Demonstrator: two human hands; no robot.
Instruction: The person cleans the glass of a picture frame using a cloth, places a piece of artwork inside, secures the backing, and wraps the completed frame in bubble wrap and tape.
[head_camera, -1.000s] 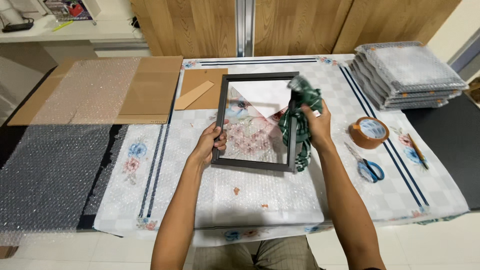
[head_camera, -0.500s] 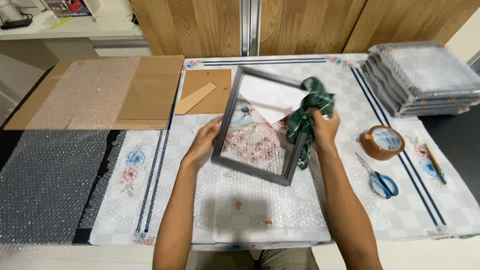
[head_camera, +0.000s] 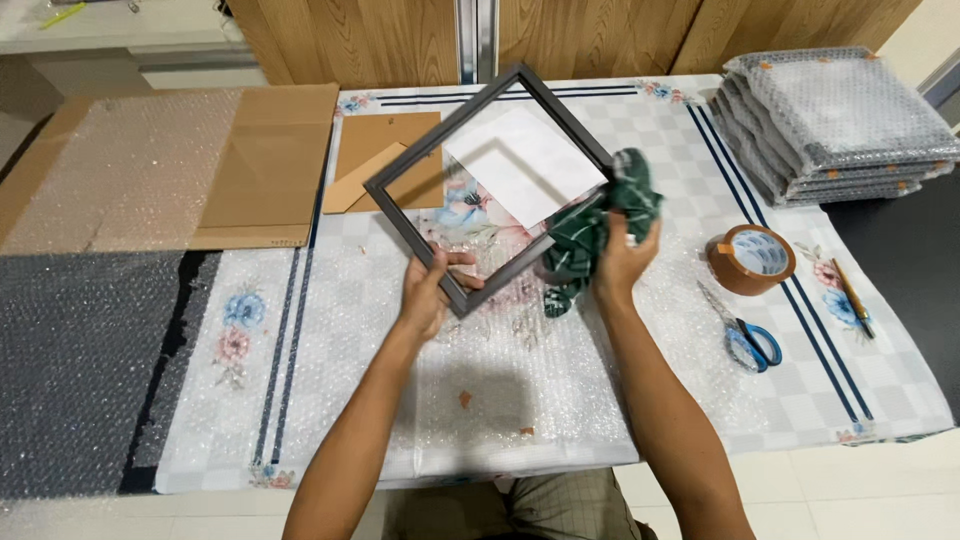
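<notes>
A dark grey picture frame (head_camera: 420, 150) with a glass pane is lifted off the table and turned to a diamond angle. My left hand (head_camera: 432, 290) grips its lower corner. Against the frame's right edge, my right hand (head_camera: 622, 262) clutches a crumpled dark green cloth (head_camera: 592, 230). A white paper sheet (head_camera: 525, 165) lies on the table and shows through the glass. Beneath the frame a sheet of clear bubble wrap (head_camera: 500, 400) covers the floral tablecloth (head_camera: 300, 330).
A brown backing board with its stand (head_camera: 375, 160) lies behind the frame. Cardboard with bubble wrap (head_camera: 170, 165) sits at the left. A stack of bubble-wrapped frames (head_camera: 835, 120) is at the back right. Brown tape roll (head_camera: 752, 258), blue-handled scissors (head_camera: 745, 335) and a pen (head_camera: 852, 295) lie to the right.
The frame has been raised off the table and rotated from lying square to a tilted diamond angle. Both hands moved with it, the cloth staying at its right edge.
</notes>
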